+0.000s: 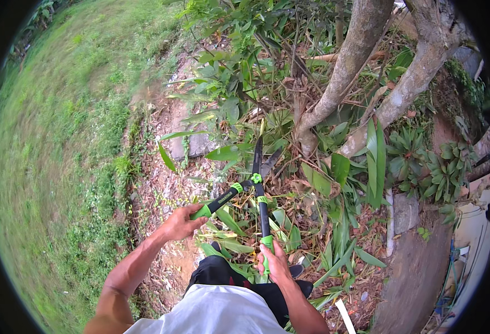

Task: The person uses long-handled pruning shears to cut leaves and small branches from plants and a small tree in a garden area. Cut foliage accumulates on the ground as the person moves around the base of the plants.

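Observation:
Both my hands grip a pair of hedge shears with black shafts and green handles. My left hand is closed around the left handle, and my right hand holds the right handle. The handles are spread and the dark blades stand apart, pointing away from me. Their tips reach into leafy stems at the base of a shrub. Cut broad leaves lie on the ground beneath the shears, close to my feet.
Two thick tree trunks lean up at the right. Behind them grow rosette-leaved plants. A white pipe and a concrete block lie to the right, near a bare dirt path. Grass covers the left side. A stone slab lies ahead.

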Available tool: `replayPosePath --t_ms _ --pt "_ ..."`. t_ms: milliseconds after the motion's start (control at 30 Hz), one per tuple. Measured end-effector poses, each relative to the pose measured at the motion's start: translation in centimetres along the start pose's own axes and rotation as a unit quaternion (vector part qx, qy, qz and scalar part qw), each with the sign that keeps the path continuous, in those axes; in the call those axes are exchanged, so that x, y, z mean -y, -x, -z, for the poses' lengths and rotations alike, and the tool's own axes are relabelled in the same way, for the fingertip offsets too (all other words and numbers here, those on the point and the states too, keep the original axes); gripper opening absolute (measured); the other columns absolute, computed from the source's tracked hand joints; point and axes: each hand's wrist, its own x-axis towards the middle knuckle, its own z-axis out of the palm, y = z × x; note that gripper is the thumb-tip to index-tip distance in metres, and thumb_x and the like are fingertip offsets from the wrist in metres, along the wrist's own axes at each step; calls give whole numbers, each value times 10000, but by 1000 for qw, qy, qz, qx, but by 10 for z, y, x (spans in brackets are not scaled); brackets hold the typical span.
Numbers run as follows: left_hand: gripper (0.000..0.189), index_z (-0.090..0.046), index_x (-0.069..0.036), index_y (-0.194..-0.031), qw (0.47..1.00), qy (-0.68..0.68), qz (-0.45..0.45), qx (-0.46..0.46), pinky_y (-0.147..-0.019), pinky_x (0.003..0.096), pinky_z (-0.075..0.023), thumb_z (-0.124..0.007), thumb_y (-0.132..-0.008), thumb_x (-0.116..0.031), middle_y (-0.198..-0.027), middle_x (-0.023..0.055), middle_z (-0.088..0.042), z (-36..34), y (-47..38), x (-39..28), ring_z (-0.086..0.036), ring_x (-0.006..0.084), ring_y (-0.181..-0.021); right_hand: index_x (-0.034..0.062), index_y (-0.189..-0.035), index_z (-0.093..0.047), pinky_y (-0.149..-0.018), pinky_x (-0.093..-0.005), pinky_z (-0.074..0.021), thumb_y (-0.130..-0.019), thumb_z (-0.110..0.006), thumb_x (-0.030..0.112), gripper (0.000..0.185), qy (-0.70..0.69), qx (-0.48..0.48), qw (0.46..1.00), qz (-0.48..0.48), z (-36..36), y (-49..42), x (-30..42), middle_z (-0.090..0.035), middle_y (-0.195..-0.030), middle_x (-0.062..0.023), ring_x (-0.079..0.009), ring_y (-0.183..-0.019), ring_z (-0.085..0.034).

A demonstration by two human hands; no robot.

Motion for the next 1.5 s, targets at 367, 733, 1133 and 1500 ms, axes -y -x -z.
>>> replayPosePath --t_ms 367,733,1133,1500 --pt "680 -488 -7 -1561 996 1 -42 -80 -566 324 -540 -724 -1022 -346 -727 64 -695 19 77 -39 -655 123 -565 76 -1331 -526 -446 -288 -466 -1077 -631 229 315 36 75 993 81 14 28 38 -561 -746 -44 -150 -499 -553" --pt "450 -587 30 -1330 993 33 -58 -99 -490 289 -447 -676 -1061 -320 -794 49 -617 33 -4 -73 -565 123 -538 131 -1093 -499 -379 -306 -440 -1076 -637 306 223 -36 40 992 114 -107 -57 69 -556 -706 -16 -150 -479 -559" --pt "335 -583 -16 -1229 914 264 -52 -303 -390 221 -436 -629 -1081 -313 -738 -10 -582 38 186 3 -528 65 -465 54 -1232 -437 -391 -304 -482 -1080 -631 303 350 81 299 944 116 -209 -11 28 -561 -715 -25 -143 -466 -565" --pt "214 -547 -88 -1110 832 431 105 -333 -412 294 -427 -609 -1085 -291 -740 9 -577 -58 163 120 -518 122 -467 94 -1305 -527 -381 -316 -453 -1046 -684 319 377 306 308 900 -33 -159 -70 -9 -587 -692 5 -119 -482 -587"
